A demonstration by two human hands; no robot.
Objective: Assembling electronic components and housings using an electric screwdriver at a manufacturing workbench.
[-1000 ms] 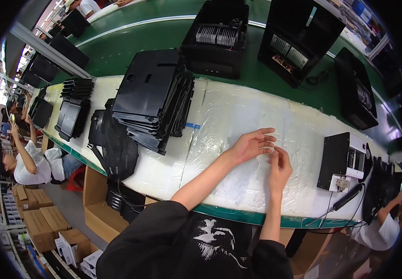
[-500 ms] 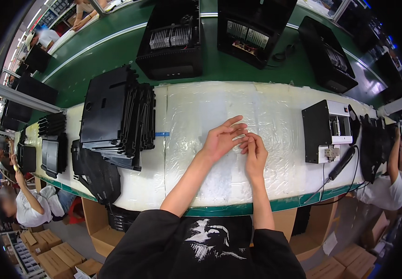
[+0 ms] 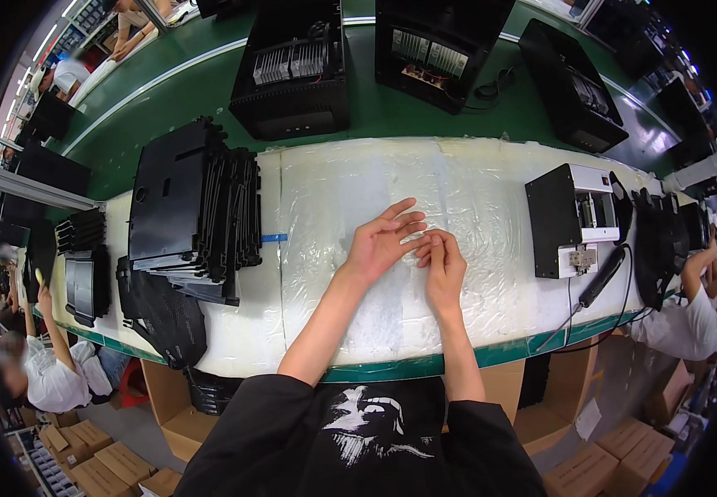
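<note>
White padded bench covered in crinkled clear plastic film (image 3: 474, 207) runs across the middle of the frame. At centre, the left hand (image 3: 379, 244) lies on the film with fingers spread open. Just right of it, touching its fingertips, the right hand (image 3: 441, 265) has fingers curled together; whether they pinch anything cannot be told. A stack of black plastic panels (image 3: 188, 211) sits at left, a black and white electronic unit (image 3: 569, 219) at right.

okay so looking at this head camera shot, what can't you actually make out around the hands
- Head view: anything pinched by the right hand is too small and hidden by its fingers.
- Left hand covers the clear plastic sheet beneath; its palm faces away.
- Co-workers at the rim are blurred and warped.
</note>
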